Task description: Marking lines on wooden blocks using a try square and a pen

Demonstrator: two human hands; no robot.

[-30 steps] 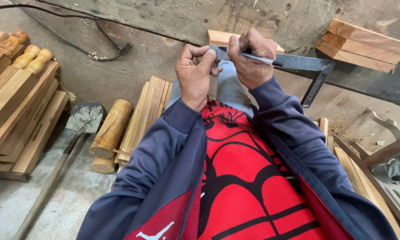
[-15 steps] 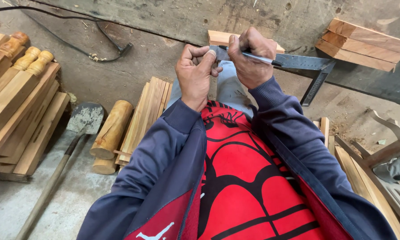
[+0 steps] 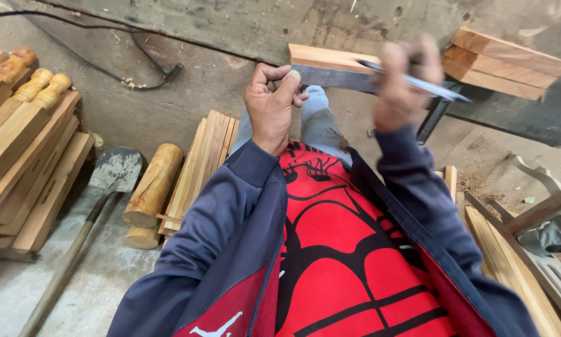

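head view: left hand (image 3: 273, 106) grips steel square (image 3: 336, 78); blurred right hand (image 3: 402, 81) pinches pencil (image 3: 418, 82).

Shovel (image 3: 109, 171) left of log (image 3: 152, 185), slats (image 3: 200, 159) right of log, planks (image 3: 508, 62) far right.

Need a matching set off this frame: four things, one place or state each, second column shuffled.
1 left hand
2 right hand
3 shovel
4 round logs

a lying on the floor, blade up-frame
b blurred, holding a thin metal tool
c fisted on the square's blade
d beside the slat stack

Pairs: 1-c, 2-b, 3-a, 4-d
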